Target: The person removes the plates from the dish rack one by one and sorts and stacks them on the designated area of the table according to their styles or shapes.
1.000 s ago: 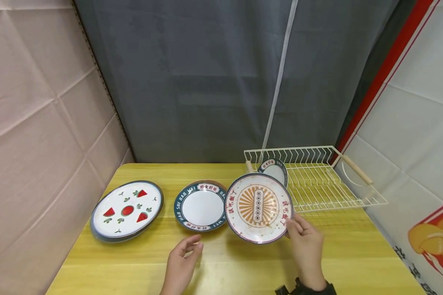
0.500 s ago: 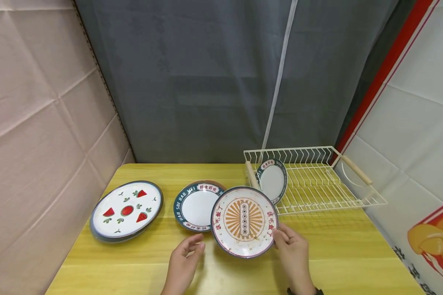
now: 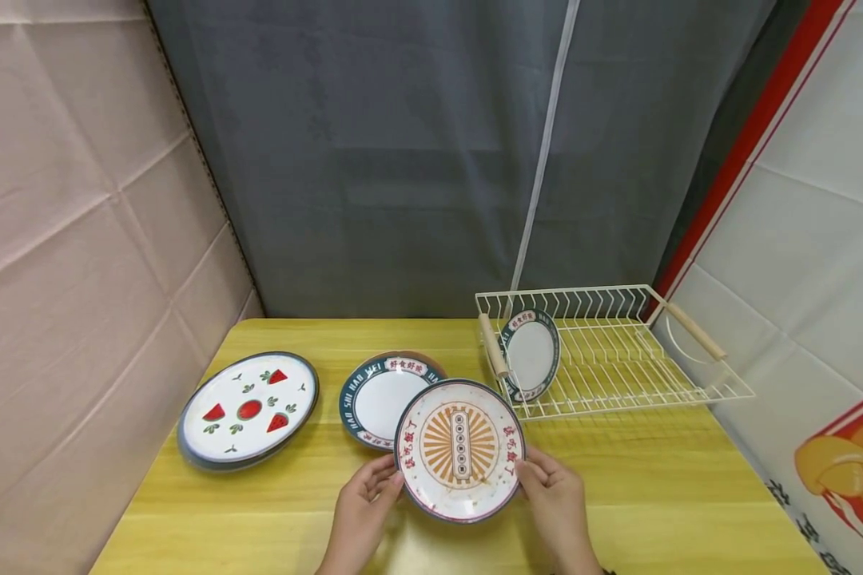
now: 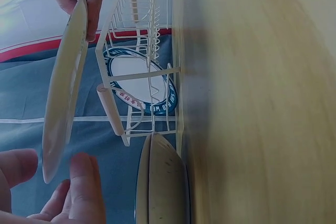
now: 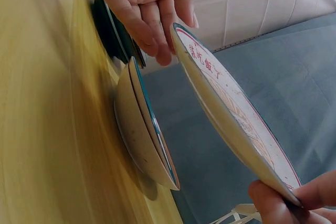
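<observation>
A white plate with an orange sunburst and red characters is held tilted above the table. My right hand pinches its right rim between thumb and fingers, as the right wrist view of the plate also shows. At the opposite rim is my left hand, thumb and fingers spread on either side of the edge; a small gap shows in the left wrist view. Behind the held plate, a green-rimmed plate lies stacked on another dish, partly covered from view.
At the back right stands a cream wire dish rack with wooden handles. A small green-rimmed plate leans upright in its left end. Stacked oval plates with watermelon pictures lie on the left of the wooden table.
My right hand has brought the sunburst plate left and toward me, away from the rack, until its left rim came between my left thumb and fingers. The left hand has barely moved.
</observation>
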`<action>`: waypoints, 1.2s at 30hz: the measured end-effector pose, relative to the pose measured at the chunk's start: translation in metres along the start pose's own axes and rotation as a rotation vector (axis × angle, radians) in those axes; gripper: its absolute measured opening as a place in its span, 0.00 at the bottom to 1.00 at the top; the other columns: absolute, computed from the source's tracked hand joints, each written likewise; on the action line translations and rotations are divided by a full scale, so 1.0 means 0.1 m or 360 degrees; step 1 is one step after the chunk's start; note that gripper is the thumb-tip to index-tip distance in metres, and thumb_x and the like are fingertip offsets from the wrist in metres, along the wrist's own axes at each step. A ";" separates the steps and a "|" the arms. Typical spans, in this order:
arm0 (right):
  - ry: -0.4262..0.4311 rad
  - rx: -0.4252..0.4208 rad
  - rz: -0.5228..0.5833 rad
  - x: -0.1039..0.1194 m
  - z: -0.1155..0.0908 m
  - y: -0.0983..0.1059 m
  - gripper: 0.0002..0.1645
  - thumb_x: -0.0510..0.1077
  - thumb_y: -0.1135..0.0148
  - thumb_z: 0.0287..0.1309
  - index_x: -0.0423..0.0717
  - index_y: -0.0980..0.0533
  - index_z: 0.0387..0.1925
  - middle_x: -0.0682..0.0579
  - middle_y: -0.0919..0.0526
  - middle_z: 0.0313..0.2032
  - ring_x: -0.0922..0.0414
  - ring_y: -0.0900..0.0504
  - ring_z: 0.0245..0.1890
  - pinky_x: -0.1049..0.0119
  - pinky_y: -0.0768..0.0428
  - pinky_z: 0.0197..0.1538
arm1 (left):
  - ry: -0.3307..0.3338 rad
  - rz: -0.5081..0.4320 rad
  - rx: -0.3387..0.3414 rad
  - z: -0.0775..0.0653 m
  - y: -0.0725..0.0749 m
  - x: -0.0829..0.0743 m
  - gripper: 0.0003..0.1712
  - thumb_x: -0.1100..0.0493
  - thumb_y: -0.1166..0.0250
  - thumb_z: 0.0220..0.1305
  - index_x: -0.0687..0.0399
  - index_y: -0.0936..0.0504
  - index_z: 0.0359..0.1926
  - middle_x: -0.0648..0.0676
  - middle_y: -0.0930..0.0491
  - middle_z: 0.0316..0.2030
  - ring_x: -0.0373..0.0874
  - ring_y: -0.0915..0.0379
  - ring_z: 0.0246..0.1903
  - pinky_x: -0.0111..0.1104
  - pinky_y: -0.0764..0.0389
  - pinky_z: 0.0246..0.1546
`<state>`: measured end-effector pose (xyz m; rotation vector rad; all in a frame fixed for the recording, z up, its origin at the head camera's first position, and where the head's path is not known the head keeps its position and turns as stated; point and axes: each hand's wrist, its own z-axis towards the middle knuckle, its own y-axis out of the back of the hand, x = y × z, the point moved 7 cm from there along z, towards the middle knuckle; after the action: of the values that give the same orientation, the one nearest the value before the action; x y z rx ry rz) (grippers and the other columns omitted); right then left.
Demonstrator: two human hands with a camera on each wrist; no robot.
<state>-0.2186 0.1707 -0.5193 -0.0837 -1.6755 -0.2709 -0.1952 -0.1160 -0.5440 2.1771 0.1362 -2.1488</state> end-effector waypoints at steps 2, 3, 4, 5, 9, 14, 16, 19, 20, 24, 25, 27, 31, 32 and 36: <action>-0.0004 0.0015 0.0006 -0.02 0.00 -0.01 0.25 0.31 0.38 0.80 0.20 0.25 0.71 0.29 0.09 0.58 0.74 0.10 0.36 0.79 0.09 0.44 | 0.0011 -0.0018 -0.0020 0.00 0.01 0.01 0.25 0.64 0.32 0.82 0.79 0.22 0.71 0.71 0.12 0.60 0.29 0.15 0.47 0.25 0.07 0.54; -0.0003 0.0020 0.0013 -0.02 -0.01 -0.02 0.25 0.31 0.38 0.80 0.20 0.25 0.71 0.29 0.09 0.58 0.74 0.10 0.36 0.78 0.09 0.44 | 0.0012 -0.0028 -0.0028 -0.01 0.01 0.01 0.25 0.65 0.33 0.82 0.79 0.22 0.70 0.71 0.12 0.59 0.28 0.15 0.47 0.25 0.07 0.53; -0.0004 0.0029 0.0020 -0.03 -0.01 -0.02 0.25 0.31 0.38 0.80 0.20 0.25 0.71 0.29 0.09 0.58 0.73 0.10 0.36 0.78 0.08 0.44 | 0.0011 -0.0039 -0.0037 -0.01 0.01 0.01 0.25 0.66 0.33 0.82 0.80 0.22 0.70 0.71 0.12 0.58 0.28 0.15 0.46 0.25 0.07 0.53; -0.0006 0.0039 0.0035 -0.04 -0.01 -0.03 0.25 0.30 0.38 0.80 0.19 0.25 0.71 0.29 0.09 0.57 0.73 0.10 0.37 0.78 0.08 0.44 | 0.0010 -0.0047 -0.0043 -0.01 0.01 0.01 0.24 0.66 0.33 0.82 0.80 0.22 0.70 0.71 0.12 0.58 0.28 0.14 0.46 0.25 0.07 0.53; -0.0022 0.0069 0.0063 -0.06 -0.02 -0.05 0.24 0.30 0.38 0.80 0.19 0.25 0.70 0.30 0.07 0.56 0.72 0.09 0.36 0.77 0.08 0.44 | 0.0014 -0.0053 -0.0070 -0.01 0.02 0.02 0.23 0.66 0.33 0.82 0.80 0.21 0.68 0.69 0.11 0.55 0.27 0.14 0.44 0.23 0.08 0.50; -0.0050 0.0069 0.0080 -0.10 -0.01 -0.07 0.24 0.29 0.37 0.79 0.19 0.24 0.69 0.33 0.05 0.52 0.71 0.10 0.34 0.77 0.08 0.41 | 0.0023 -0.0049 -0.0109 -0.01 0.05 0.03 0.22 0.67 0.32 0.80 0.80 0.20 0.67 0.69 0.10 0.54 0.28 0.13 0.42 0.24 0.07 0.47; -0.0056 0.0070 0.0096 -0.11 0.00 -0.08 0.24 0.29 0.37 0.78 0.18 0.25 0.69 0.33 0.05 0.52 0.70 0.10 0.33 0.77 0.09 0.40 | 0.0029 -0.0061 -0.0123 -0.01 0.06 0.02 0.22 0.68 0.32 0.80 0.81 0.19 0.66 0.69 0.09 0.53 0.28 0.13 0.41 0.24 0.07 0.46; -0.0067 0.0081 0.0110 -0.13 0.00 -0.10 0.25 0.28 0.37 0.78 0.17 0.26 0.69 0.33 0.05 0.51 0.70 0.11 0.32 0.77 0.09 0.39 | 0.0045 -0.0085 -0.0137 -0.02 0.06 0.02 0.21 0.69 0.32 0.78 0.82 0.19 0.65 0.68 0.09 0.51 0.29 0.13 0.39 0.25 0.07 0.44; -0.0071 0.0085 0.0104 -0.13 0.00 -0.10 0.25 0.28 0.37 0.78 0.17 0.26 0.70 0.33 0.05 0.51 0.70 0.11 0.32 0.77 0.10 0.38 | 0.0051 -0.0089 -0.0139 -0.02 0.06 0.02 0.21 0.69 0.32 0.78 0.82 0.19 0.65 0.68 0.09 0.50 0.29 0.13 0.39 0.25 0.07 0.44; -0.0086 0.0099 0.0108 -0.14 0.00 -0.10 0.26 0.28 0.37 0.78 0.17 0.27 0.70 0.34 0.05 0.51 0.69 0.11 0.32 0.77 0.09 0.38 | 0.0074 -0.0093 -0.0148 -0.02 0.07 0.02 0.21 0.70 0.32 0.78 0.81 0.18 0.65 0.66 0.08 0.50 0.30 0.13 0.38 0.25 0.07 0.43; -0.0088 0.0100 0.0117 -0.14 0.00 -0.10 0.26 0.28 0.37 0.78 0.17 0.26 0.70 0.34 0.05 0.51 0.69 0.11 0.32 0.77 0.09 0.38 | 0.0078 -0.0093 -0.0149 -0.02 0.07 0.02 0.21 0.70 0.32 0.78 0.81 0.18 0.65 0.67 0.08 0.50 0.30 0.13 0.38 0.25 0.07 0.43; -0.0090 0.0097 0.0132 -0.14 0.00 -0.10 0.25 0.28 0.37 0.78 0.17 0.26 0.70 0.35 0.04 0.50 0.69 0.11 0.31 0.76 0.09 0.38 | 0.0084 -0.0095 -0.0153 -0.01 0.07 0.02 0.21 0.70 0.32 0.77 0.81 0.18 0.65 0.67 0.08 0.50 0.30 0.13 0.38 0.24 0.07 0.43; -0.0091 0.0098 0.0142 -0.13 0.00 -0.09 0.25 0.28 0.37 0.77 0.17 0.25 0.69 0.37 0.03 0.48 0.68 0.11 0.31 0.76 0.09 0.38 | 0.0100 -0.0099 -0.0163 -0.02 0.08 0.02 0.21 0.71 0.32 0.77 0.81 0.18 0.65 0.67 0.08 0.50 0.30 0.13 0.38 0.24 0.06 0.43; -0.0088 0.0102 0.0136 -0.13 0.00 -0.10 0.25 0.28 0.37 0.77 0.17 0.25 0.69 0.37 0.03 0.48 0.68 0.11 0.31 0.76 0.09 0.39 | 0.0102 -0.0099 -0.0167 -0.02 0.08 0.01 0.21 0.71 0.32 0.77 0.81 0.18 0.65 0.67 0.08 0.50 0.30 0.13 0.38 0.24 0.06 0.43; -0.0063 0.0117 0.0122 -0.11 0.01 -0.10 0.25 0.30 0.37 0.78 0.18 0.25 0.69 0.36 0.04 0.50 0.69 0.10 0.33 0.76 0.08 0.40 | 0.0106 -0.0096 -0.0177 -0.02 0.09 0.00 0.22 0.70 0.32 0.77 0.81 0.19 0.66 0.66 0.08 0.49 0.30 0.13 0.38 0.24 0.06 0.43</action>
<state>-0.2198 0.1622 -0.5319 -0.0991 -1.7159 -0.1506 -0.1926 -0.1245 -0.5443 2.2092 0.3214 -2.0459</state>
